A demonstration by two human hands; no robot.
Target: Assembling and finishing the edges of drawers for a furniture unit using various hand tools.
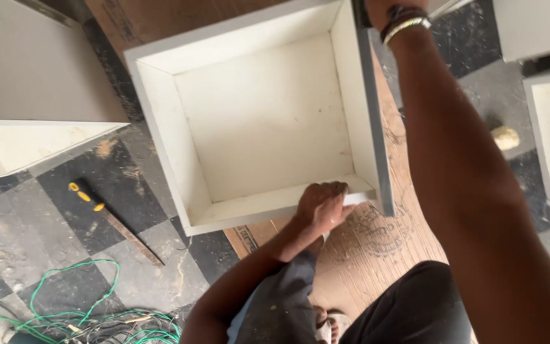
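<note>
Left hand (pixel 321 205) low, fingers (pixel 332 189) curled over an edge, right arm stretched forward, wrist banded, hand out of frame

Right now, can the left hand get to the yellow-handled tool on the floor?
Probably yes. The left hand grips the near edge of the white box, and the yellow-handled tool lies on the floor to its left, with nothing between them.

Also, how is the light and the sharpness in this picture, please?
Head view: soft, even daylight without glare; the white drawer box is sharp with faint shadow inside; the right forearm, close to the camera, looks large and slightly blurred; the left hand is clear.
</note>
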